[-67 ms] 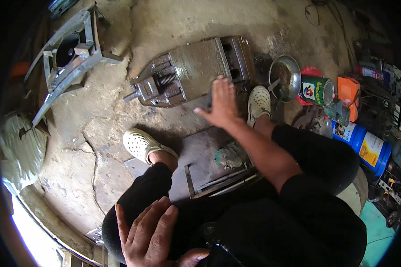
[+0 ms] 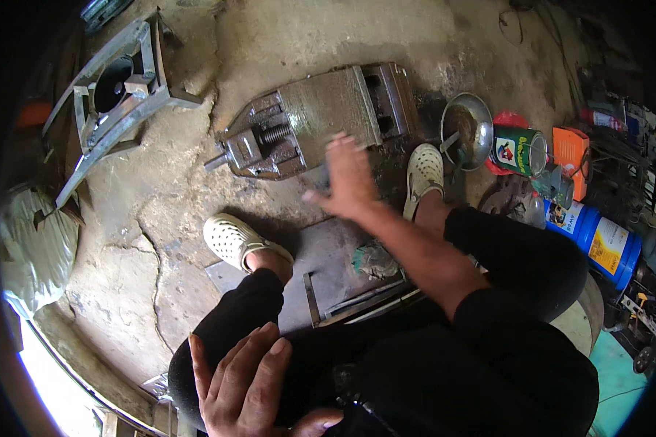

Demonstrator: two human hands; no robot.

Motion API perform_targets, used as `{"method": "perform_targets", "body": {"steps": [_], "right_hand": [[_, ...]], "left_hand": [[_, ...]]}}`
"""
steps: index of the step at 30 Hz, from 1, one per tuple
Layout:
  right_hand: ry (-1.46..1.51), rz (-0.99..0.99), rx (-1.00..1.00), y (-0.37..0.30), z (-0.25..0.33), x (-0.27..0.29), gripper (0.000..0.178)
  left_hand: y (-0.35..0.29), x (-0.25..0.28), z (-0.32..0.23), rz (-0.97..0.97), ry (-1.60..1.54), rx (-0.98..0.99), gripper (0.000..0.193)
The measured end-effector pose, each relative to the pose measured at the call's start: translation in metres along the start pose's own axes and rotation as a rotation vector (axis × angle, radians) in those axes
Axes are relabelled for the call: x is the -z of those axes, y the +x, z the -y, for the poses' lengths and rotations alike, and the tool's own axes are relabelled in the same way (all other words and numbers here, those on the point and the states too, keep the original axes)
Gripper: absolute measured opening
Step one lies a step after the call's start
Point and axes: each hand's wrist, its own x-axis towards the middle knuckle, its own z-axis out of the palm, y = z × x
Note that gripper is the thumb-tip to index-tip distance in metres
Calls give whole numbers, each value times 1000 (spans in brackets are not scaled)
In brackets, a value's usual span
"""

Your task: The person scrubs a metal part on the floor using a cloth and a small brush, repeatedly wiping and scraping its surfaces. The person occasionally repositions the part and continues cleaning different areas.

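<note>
Left hand near, metal vise far on the floor, right hand at the vise's near edge.
On the left are a pale plastic bag and, farther off, a metal frame. The left hand is by the left leg, fingers loosely spread, grasping nothing visible. The vise lies beyond two pale clogs, screw end to the left. The right hand stretches its fingers over the near edge; it is blurred, so I cannot tell whether it presses or holds something beneath. Farther right come a metal bowl, a green can, an orange case and, nearer, a blue bucket.
</note>
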Motion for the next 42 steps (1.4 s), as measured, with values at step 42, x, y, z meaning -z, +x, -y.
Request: {"method": "perform_targets", "body": {"steps": [42], "right_hand": [[-254,-238,-67,87,-19,8,115]], "left_hand": [[3,0,9,-32,-13,123,79]]}}
